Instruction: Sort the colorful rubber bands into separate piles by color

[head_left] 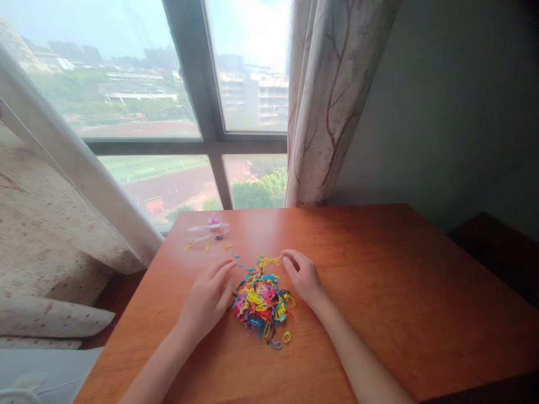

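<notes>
A heap of small coloured elastic hair ties (261, 302), yellow, blue, pink, red and black, lies on the wooden table (379, 297) between my hands. At the heap's left side is my left hand (208, 293), its fingers stretched forward and its thumb near the edge of the pile. My right hand (306, 279) is on the opposite side, fingers bent with a gap between thumb and forefinger. Its fingertips are close to some yellow hair ties (272, 261) at the back of the heap; whether they touch is unclear. I see nothing held in either hand.
A clear plastic bottle (202, 232) lies on its side near the table's far left corner, with a pink-purple item (213, 220) by it. Several loose bands, including a yellow one (228, 247), are scattered in front. Behind the table are a window and a curtain (332, 101).
</notes>
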